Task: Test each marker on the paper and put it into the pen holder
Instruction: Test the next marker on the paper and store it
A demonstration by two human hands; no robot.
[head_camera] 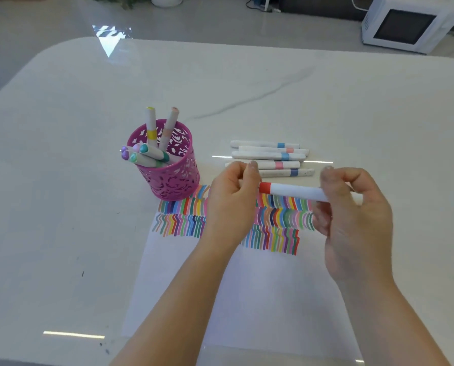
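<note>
First, the paper (220, 299) lies nearest on the bench (62, 180). Its near half is bare and its far half is filled with rows of coloured test strokes. Above that far half both grips hold one marker (294, 191), lifted off the sheet. Its long axis runs left to right, about parallel to the far edge of the paper. The right grip (352, 215) is curled round the white barrel at the right end. The left grip (231, 204) pinches the left end, just beside the red band. So the marker lies between the two grips.

The left end of the marker is hidden behind the left fingers, so I cannot tell whether a cap is on it or where the tip is. The right end is blurred. The last strokes of the nearest row look red, so I judge this marker may be already tested.

The holder (173, 180) stands at the far left corner of the paper, with several markers (151, 128) in it. Whether its foot rests on the sheet, I cannot say. The left grip is the nearer one to it, so I judge the marker must travel left, red end first.

Beyond the far edge of the paper five more markers (269, 158) lie side by side, also left to right.
</note>
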